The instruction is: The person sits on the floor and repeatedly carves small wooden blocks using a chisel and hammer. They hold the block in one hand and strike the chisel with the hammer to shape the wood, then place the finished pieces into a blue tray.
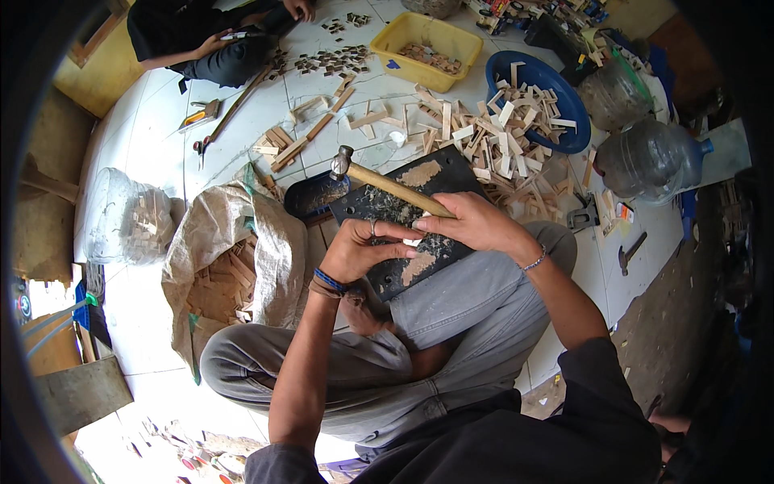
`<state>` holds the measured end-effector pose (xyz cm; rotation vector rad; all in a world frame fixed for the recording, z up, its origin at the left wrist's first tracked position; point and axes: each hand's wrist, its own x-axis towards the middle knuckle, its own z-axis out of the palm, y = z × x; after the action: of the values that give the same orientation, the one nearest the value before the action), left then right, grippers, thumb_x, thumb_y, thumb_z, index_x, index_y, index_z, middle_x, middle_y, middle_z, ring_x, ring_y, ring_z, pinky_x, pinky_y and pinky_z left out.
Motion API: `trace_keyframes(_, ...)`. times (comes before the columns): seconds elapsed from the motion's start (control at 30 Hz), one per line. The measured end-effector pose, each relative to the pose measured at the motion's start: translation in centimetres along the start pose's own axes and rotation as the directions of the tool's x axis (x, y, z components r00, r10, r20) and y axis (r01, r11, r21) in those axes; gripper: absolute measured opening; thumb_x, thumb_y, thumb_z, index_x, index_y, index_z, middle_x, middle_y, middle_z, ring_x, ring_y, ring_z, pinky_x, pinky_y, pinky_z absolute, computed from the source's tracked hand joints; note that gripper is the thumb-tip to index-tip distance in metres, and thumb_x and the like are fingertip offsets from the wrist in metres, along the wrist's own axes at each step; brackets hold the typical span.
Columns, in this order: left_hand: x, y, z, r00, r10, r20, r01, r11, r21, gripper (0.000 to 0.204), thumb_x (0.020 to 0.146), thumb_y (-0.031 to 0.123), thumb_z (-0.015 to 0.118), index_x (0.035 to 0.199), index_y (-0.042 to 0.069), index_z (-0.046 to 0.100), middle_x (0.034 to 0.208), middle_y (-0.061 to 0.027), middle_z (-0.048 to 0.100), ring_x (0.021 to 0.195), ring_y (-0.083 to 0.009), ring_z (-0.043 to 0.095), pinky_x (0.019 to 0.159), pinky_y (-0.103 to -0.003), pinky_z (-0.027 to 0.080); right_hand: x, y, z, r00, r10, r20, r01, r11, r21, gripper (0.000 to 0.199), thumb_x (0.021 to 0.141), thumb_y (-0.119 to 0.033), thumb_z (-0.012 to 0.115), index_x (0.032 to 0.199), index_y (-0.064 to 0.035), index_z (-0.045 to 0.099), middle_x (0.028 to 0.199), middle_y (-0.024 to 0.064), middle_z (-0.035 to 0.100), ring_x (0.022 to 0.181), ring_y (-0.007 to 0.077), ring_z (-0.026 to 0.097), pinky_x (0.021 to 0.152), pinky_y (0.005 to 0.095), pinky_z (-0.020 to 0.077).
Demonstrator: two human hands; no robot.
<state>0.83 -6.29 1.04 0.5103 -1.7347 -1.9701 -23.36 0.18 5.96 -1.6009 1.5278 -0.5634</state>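
One hammer (380, 182) slants above the black board (456, 171), its handle end wrapped in the right hand (477, 220); over the board, the left hand (359, 248) pinches a small pale piece (412, 241) between thumb and fingertip. Likely stiff and head-heavy, the hammer suits this handle-end grip.

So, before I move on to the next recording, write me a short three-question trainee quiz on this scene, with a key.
1. Which hand grips the hammer that is over the black board?
a) left
b) right
c) neither
2. True or false: the blue basin is empty.
3. Fill in: the open woven sack stands on the person's ___ side.

Key:
1. b, the right hand, around the wooden handle.
2. False; pale wood pieces are heaped in it.
3. Left.
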Motion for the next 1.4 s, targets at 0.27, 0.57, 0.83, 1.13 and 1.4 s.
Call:
trace_keyframes(0.27, -0.3, -0.2, 0.6, 0.996, 0.053, -0.067, -0.049, 0.997, 0.054, 0.020, 0.088, 0.005, 0.081, 0.109, 0.002, 0.079, 0.104, -0.0084, 0.080, 0.097, -0.0113, 0.072, 0.089, -0.028, 0.058, 0.1, -0.1, 0.1, 1.000, -0.003, -0.006, 0.003, 1.000, 0.014, 0.048, 0.096, -0.042, 0.074, 0.084, 0.0031, 0.062, 0.062, 0.0122, 0.054, 0.058, 0.0139, 0.049, 0.054, 0.0374, 0.0422)
trace_keyframes(0.57, -0.7, -0.9, 1.2, 0.987, 0.055, -0.148, -0.056, 0.998, -0.003, 0.015, 0.091, 0.003, 0.078, 0.106, 0.001, 0.079, 0.099, -0.0076, 0.079, 0.093, -0.0113, 0.073, 0.086, -0.026, 0.058, 0.2, 0.5, 0.6, 1.000, -0.002, -0.029, 0.005, 0.997, 0.080, 0.046, 0.097, -0.041, 0.073, 0.084, 0.0021, 0.063, 0.063, 0.0114, 0.056, 0.058, 0.0154, 0.050, 0.054, 0.0374, 0.0420)
trace_keyframes(0.83, -0.7, -0.6, 1.7, 0.984, 0.078, -0.161, -0.074, 0.997, 0.031, 0.017, 0.090, 0.006, 0.080, 0.106, 0.003, 0.080, 0.100, -0.0077, 0.080, 0.092, -0.0106, 0.073, 0.084, -0.026, 0.058, -2.6, -1.3, 1.1, 0.940, -0.110, -0.322, 0.091, 0.993, -0.073, 0.039, 0.101, -0.033, 0.069, 0.121, -0.0012, 0.060, 0.081, 0.0205, 0.067, 0.061, 0.0284, 0.060, 0.063, 0.0398, 0.0510)
trace_keyframes(1.13, -0.8, -0.4, 1.6, 0.980, 0.127, -0.151, -0.119, 0.991, 0.057, 0.016, 0.089, 0.008, 0.080, 0.104, 0.002, 0.080, 0.100, -0.0086, 0.080, 0.093, -0.0115, 0.073, 0.085, -0.027, 0.058, -13.3, -4.4, -0.5, 0.973, -0.090, -0.213, 0.026, 0.958, -0.286, 0.054, 0.103, -0.013, 0.062, 0.155, -0.0124, 0.048, 0.094, 0.0202, 0.072, 0.070, 0.0274, 0.071, 0.065, 0.0365, 0.0532)
trace_keyframes(1.4, -0.9, 0.0, 1.9, 0.972, 0.141, -0.186, -0.118, 0.984, 0.132, 0.012, 0.089, 0.012, 0.082, 0.095, 0.002, 0.079, 0.086, -0.0037, 0.078, 0.081, -0.0071, 0.069, 0.075, -0.025, 0.055, -15.7, -3.6, 1.8, 0.965, -0.114, -0.237, 0.012, 0.919, -0.394, 0.054, 0.102, -0.007, 0.062, 0.155, -0.0114, 0.049, 0.095, 0.0186, 0.073, 0.076, 0.0289, 0.073, 0.068, 0.0394, 0.0549)
